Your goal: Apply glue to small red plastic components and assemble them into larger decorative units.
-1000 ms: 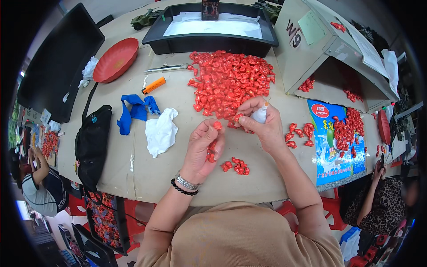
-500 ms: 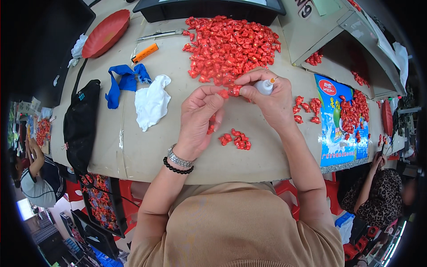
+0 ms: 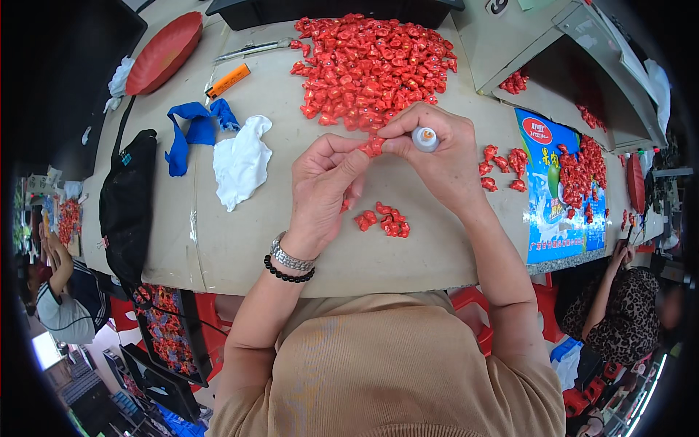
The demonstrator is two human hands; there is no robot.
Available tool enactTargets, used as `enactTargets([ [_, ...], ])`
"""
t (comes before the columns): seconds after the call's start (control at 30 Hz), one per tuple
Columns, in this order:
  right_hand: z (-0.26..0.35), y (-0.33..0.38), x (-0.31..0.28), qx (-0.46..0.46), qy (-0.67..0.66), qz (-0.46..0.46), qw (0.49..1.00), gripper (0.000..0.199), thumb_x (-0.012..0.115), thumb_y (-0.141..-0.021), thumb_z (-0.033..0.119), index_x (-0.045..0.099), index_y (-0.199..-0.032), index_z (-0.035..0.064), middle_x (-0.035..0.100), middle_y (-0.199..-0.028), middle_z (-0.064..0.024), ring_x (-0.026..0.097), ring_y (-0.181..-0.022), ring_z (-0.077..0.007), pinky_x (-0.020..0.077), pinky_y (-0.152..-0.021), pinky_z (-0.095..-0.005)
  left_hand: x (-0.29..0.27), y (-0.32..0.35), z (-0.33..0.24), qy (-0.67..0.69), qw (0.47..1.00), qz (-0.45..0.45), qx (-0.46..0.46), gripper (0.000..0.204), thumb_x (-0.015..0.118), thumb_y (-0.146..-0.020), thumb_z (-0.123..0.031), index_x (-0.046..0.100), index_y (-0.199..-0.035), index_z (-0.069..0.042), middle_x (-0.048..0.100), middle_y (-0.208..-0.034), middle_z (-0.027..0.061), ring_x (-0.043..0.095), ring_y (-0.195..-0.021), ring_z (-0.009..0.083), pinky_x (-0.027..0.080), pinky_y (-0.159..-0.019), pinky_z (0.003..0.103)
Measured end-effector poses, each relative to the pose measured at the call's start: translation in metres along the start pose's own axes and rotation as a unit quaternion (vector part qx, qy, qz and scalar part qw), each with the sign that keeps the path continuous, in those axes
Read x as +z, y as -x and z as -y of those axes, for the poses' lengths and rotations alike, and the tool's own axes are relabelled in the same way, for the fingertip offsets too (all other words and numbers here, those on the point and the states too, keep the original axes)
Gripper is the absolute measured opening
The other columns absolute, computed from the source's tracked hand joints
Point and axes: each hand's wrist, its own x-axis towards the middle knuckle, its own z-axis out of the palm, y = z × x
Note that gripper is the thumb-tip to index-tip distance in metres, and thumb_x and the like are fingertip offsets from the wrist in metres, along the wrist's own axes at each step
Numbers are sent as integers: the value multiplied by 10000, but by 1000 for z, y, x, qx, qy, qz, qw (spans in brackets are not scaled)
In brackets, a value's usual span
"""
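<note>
My left hand (image 3: 324, 182) and my right hand (image 3: 448, 153) meet over the table, their thumbs and fingertips pinching a small glossy red moulded piece (image 3: 372, 147) between them. Whether it is one piece or two pressed together is hard to tell. More red shows under the curled lower fingers of my left hand. Tucked in my right hand is a small white squeeze bottle (image 3: 422, 141) with an orange tip, tilted upward. A large heap of similar red pieces (image 3: 375, 65) lies just beyond my fingers. A small cluster of red pieces (image 3: 393, 223) sits nearer to me.
Left of my hands lie a white cloth (image 3: 242, 164), a blue cloth strip (image 3: 191, 135), an orange marker-like stick (image 3: 228, 81), a utility knife (image 3: 253, 49) and a black pouch (image 3: 129, 197). Rightward, a blue printed bag (image 3: 542, 226) bears red pieces. A black tray (image 3: 335, 10) stands beyond the heap.
The red parts at my fingertips, slightly apart before, now touch. My right hand has turned, and the bottle's tip has swung from pointing rightward to pointing up. The view has shifted slightly.
</note>
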Motion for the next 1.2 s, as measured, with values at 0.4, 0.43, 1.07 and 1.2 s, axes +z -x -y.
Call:
enactTargets([
  [0.4, 1, -1, -2, 3, -32, 24, 999, 136, 695, -682, -101, 662, -760, 5, 641, -752, -46, 610, -700, -116, 479, -632, -244, -2, 0, 0, 26, 999, 23, -8, 152, 665, -867, -162, 589, -897, -34, 635, -797, 50, 482, -503, 57, 328, -386, 180],
  [0.43, 0, 0, -3, -1, -28, 27, 999, 137, 695, -682, -103, 662, -760, 5, 640, -750, -46, 609, -698, -115, 479, -629, -243, -2, 0, -1, 24, 999, 24, -6, 151, 667, -866, -161, 590, -893, -34, 634, -791, 50, 482, -502, 57, 326, -385, 180],
  [1.07, -6, 4, 6, -22, -65, 23, 997, 164, 734, -627, -61, 600, -690, 8, 607, -684, -63, 603, -640, -168, 465, -572, -280, -2, 3, 2, -30, 998, 16, 60, 97, 685, -824, -38, 608, -872, -4, 602, -673, 29, 469, -491, 33, 321, -402, 176],
  [1.2, -8, 3, 4, -55, -56, 29, 997, 174, 743, -615, -48, 602, -691, 20, 600, -693, -78, 605, -638, -206, 471, -583, -298, -2, 5, -2, -43, 996, 20, 69, 101, 686, -821, -31, 601, -863, 2, 607, -677, 37, 477, -496, 36, 332, -407, 175],
])
